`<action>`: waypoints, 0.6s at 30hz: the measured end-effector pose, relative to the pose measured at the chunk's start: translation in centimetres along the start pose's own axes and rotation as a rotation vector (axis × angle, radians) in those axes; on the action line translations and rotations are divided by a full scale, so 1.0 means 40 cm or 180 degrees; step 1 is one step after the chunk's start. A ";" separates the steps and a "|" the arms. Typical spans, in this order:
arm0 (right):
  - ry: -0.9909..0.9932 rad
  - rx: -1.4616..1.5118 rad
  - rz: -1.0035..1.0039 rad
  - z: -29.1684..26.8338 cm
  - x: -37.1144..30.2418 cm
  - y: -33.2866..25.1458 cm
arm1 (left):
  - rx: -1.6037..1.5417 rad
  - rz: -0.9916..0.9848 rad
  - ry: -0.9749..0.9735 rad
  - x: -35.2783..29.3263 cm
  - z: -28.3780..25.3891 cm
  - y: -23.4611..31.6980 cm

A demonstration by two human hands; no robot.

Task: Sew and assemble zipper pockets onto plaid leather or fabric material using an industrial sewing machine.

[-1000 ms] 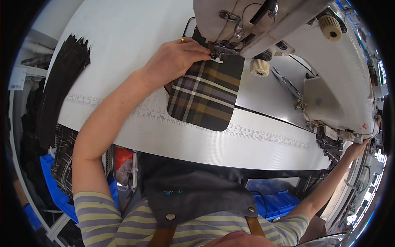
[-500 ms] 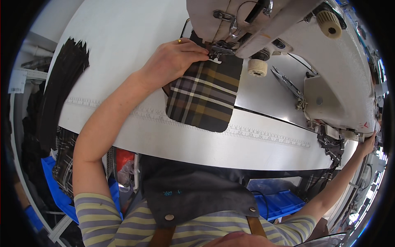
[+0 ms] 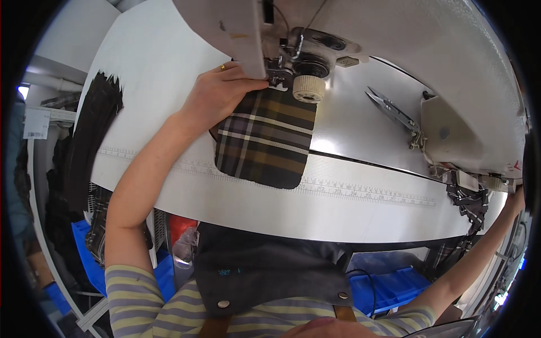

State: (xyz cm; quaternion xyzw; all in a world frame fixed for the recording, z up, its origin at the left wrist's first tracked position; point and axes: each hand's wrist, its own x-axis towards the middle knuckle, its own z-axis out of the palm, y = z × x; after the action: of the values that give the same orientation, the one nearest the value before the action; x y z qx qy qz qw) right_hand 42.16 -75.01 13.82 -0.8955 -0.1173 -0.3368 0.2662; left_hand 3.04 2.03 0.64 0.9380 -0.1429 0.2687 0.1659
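Note:
A dark plaid fabric piece (image 3: 265,139) with rounded lower corners lies flat on the sewing machine bed, its far edge at the needle and presser foot (image 3: 277,78). My left hand (image 3: 217,93), wearing a ring, is closed at the fabric's far left edge. Thumb and fingertips are pressed together right beside the presser foot. At the far right, my right hand (image 3: 516,201) reaches to the end of the sewing machine (image 3: 451,84); its fingers are hidden behind the machine body.
Thread snips (image 3: 394,110) rest on the metal bed right of the fabric. A ruler strip (image 3: 366,194) crosses the white table. Black fabric strips (image 3: 93,135) hang over the left edge, and plaid scraps (image 3: 469,203) hang at the right. Blue bins (image 3: 389,284) sit below.
The view has shifted, so the machine head looms larger and farther left. My left hand stays at the fabric edge by the presser foot, and my right hand remains at the machine's end.

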 end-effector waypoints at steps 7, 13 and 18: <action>-0.0081 0.0121 0.0018 0.034 -0.013 -0.018 | -0.0120 -0.0185 -0.0149 0.000 -0.009 0.010; -0.0106 0.0185 0.0085 0.035 -0.008 -0.018 | -0.0151 -0.0139 -0.0130 0.001 -0.010 0.008; -0.0119 0.0309 0.0141 0.023 0.000 -0.013 | -0.0029 0.0029 0.0008 -0.001 -0.005 0.001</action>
State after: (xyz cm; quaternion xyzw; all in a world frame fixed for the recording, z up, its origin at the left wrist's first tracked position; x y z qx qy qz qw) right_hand 42.46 -74.06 13.45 -0.8901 -0.1186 -0.3080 0.3145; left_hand 2.92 2.08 0.79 0.9362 -0.1482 0.2700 0.1691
